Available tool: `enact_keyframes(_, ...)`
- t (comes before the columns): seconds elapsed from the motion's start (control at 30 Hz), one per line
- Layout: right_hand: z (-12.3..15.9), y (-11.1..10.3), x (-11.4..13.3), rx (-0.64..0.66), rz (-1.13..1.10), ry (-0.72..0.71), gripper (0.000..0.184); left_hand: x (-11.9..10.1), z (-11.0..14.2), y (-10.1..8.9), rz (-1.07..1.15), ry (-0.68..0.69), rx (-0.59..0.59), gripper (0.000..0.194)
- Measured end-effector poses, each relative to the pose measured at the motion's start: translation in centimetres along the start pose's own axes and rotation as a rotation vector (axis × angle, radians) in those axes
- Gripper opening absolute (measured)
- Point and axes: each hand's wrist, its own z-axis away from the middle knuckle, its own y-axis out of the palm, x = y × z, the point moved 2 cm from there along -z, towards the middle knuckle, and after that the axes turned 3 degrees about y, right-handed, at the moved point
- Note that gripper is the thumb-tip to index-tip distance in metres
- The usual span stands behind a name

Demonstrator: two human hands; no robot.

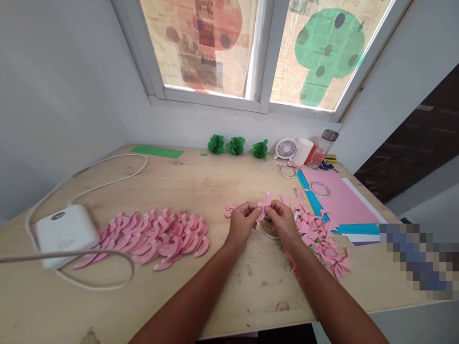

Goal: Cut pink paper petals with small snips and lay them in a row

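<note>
My left hand [245, 220] and my right hand [283, 220] meet over the middle of the table. Both pinch a small curved pink paper cutout [267, 199] between thumb and fingers, with a pale patch at its upper end. Partly hidden under the hands lies a roll of tape [267, 234]. To the left spreads a pile of curved pink paper pieces [175, 234], many with whitish ends. Beside and behind my right hand are pink paper scraps [319, 229], with a few green bits among them.
Stacked coloured paper [347, 200] lies on the right with another tape roll [320, 189]. A small fan [286, 149] and a glass bottle [322, 150] stand at the back near several green paper ornaments [235, 145]. A white box [66, 231] with a looping cable occupies the left.
</note>
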Motion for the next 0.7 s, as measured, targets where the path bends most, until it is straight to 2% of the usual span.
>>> enact_keyframes(0.2,0.1,-0.3,0.0,0.009,-0.195,0.099,0.025,0.1,0.1,0.2,0.006,-0.023,0.094,0.025)
enact_keyframes(0.43,-0.8,-1.2,-0.1,0.005,-0.372,0.122,0.02,-0.2,0.3,0.4,-0.044,-0.022,0.245,0.018)
enact_keyframes(0.6,-0.7,-1.4,0.4,0.124,-0.432,0.134,0.016,-0.3,0.4,0.4,-0.086,-0.028,0.261,0.015)
enact_keyframes(0.7,-1.1,-2.1,0.3,0.075,-0.391,0.093,0.017,-0.4,0.2,0.3,-0.079,-0.018,0.235,0.014)
